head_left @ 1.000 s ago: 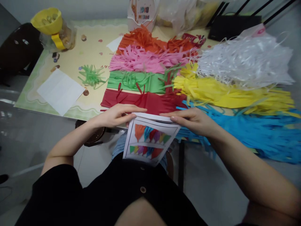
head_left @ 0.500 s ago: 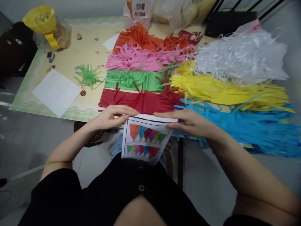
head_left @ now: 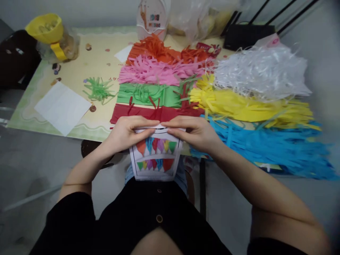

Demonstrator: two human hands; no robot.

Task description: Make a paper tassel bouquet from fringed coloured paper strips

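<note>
A white sheet printed with colourful bunting hangs at the table's front edge, over my lap. My left hand pinches its top edge from the left, thumb in front. From the other side my right hand pinches the same edge, its fingertips almost meeting the left ones. Just beyond the hands lies dark red fringed paper. Green, pink and orange fringed paper lie behind it in rows.
Yellow, blue and white fringes cover the table's right side. On the left are a blank paper, a green tuft and a jar with a yellow bowl. A black router stands behind.
My hands have come together along the sheet's top edge, the right one moving left. The printed sheet now hangs straighter and slightly further left. The view has shifted a little.
</note>
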